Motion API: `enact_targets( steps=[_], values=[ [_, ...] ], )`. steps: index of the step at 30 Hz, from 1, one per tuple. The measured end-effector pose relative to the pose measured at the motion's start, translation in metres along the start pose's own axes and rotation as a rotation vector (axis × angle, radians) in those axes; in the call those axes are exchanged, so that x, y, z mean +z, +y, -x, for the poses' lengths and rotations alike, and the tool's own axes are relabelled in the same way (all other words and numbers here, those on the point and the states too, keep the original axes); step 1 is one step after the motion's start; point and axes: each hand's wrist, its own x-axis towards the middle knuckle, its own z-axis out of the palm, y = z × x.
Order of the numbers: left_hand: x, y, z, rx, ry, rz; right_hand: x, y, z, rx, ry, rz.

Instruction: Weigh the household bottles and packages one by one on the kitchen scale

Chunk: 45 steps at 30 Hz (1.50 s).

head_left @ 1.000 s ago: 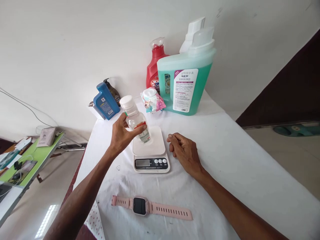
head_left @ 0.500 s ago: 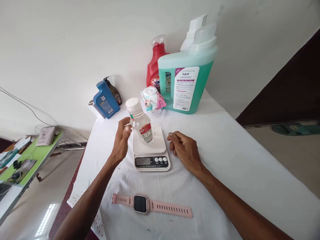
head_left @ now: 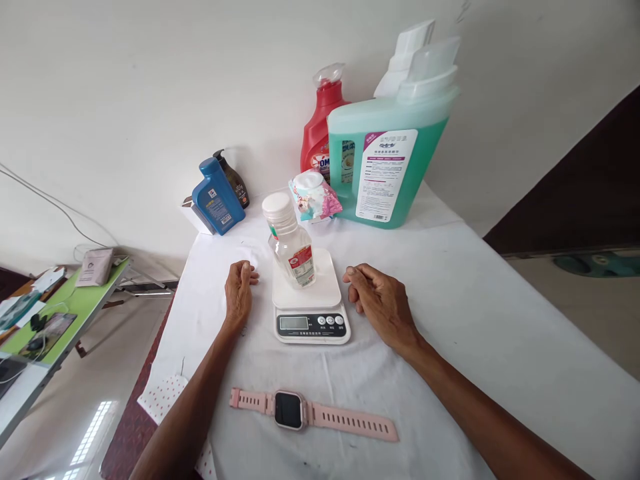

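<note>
A clear bottle (head_left: pixel 295 259) with a white cap and red-and-white label stands upright on the plate of a white kitchen scale (head_left: pixel 327 300). The scale's display looks blank. Left of the scale, my left hand (head_left: pixel 240 291) rests on the cloth, fingers loosely curled in and nothing in them. On the other side, my right hand (head_left: pixel 381 303) lies in a loose fist, apart from the scale and holding nothing visible. In front of the scale lies a pink smartwatch (head_left: pixel 289 409), its strap spread out flat.
Behind the scale stand a large jug of green liquid (head_left: pixel 425 173), a red detergent bottle (head_left: pixel 314 133) and a pink-and-blue packet (head_left: pixel 315 197). A blue bottle (head_left: pixel 219 198) and a dark pump bottle (head_left: pixel 235 179) stand at the back left. White cloth (head_left: pixel 440 400) covers the table.
My left hand has moved away from the bottle, toward me, and its fingers have curled in. The bottle stays on the scale. My right hand keeps its place; the view has shifted slightly.
</note>
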Motion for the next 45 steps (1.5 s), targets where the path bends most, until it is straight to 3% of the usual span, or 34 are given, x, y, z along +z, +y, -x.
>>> enact_targets(
  steps=[19,23,26,29,31,38,45],
  values=[
    [-0.001,0.000,-0.002,-0.027,-0.031,0.029,0.001,0.001,-0.001,-0.018,-0.002,-0.003],
    [-0.004,0.027,-0.003,-0.103,-0.103,0.132,0.000,0.000,0.000,-0.026,-0.006,-0.011],
    [-0.001,0.069,-0.001,0.049,-0.205,0.108,0.000,-0.001,0.000,-0.030,-0.013,-0.013],
    [0.011,0.106,0.001,0.233,-0.293,-0.069,0.000,-0.001,0.001,-0.029,-0.019,-0.023],
    [0.022,0.120,0.002,0.267,-0.271,-0.194,-0.001,0.000,0.001,-0.032,-0.015,-0.030],
    [0.064,0.138,-0.007,0.257,-0.158,-0.196,-0.001,0.003,-0.001,-0.042,0.004,-0.054],
    [0.141,0.152,-0.047,0.335,-0.203,-0.123,0.000,0.007,-0.004,-0.040,0.018,-0.065]
  ],
)
